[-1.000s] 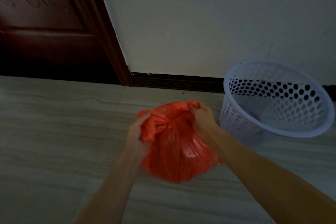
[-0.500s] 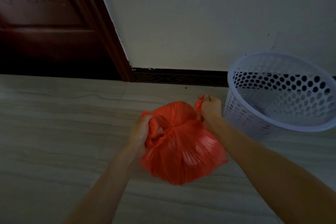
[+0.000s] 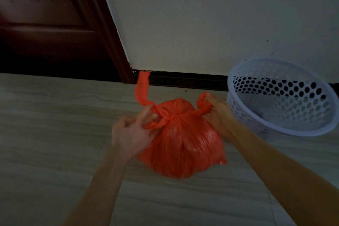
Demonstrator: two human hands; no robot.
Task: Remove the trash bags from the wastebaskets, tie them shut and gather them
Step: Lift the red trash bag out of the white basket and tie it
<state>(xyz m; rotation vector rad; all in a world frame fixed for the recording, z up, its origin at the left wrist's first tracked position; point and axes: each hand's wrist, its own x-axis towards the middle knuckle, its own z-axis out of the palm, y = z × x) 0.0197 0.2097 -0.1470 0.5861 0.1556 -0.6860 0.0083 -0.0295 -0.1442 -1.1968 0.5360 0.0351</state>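
The red trash bag (image 3: 181,145) is sitting on the gray floor (image 3: 45,134) between both hands. The left hand (image 3: 132,132) is pinching one bag ear at 9 o'clock. The right hand (image 3: 216,110) is gripping the other at 2 o'clock. The white wastebasket (image 3: 280,128) is standing at 3 o'clock by the wall (image 3: 201,20)

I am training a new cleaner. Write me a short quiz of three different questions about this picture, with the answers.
1. True or false: the orange plastic trash bag sits inside the white perforated plastic wastebasket.
2. Which hand grips the bag's shorter twisted handle nearest the wastebasket? A) left hand B) right hand
3. Fill in: the bag rests on the ___.

Key: 1 false; 2 B; 3 pale tiled floor.
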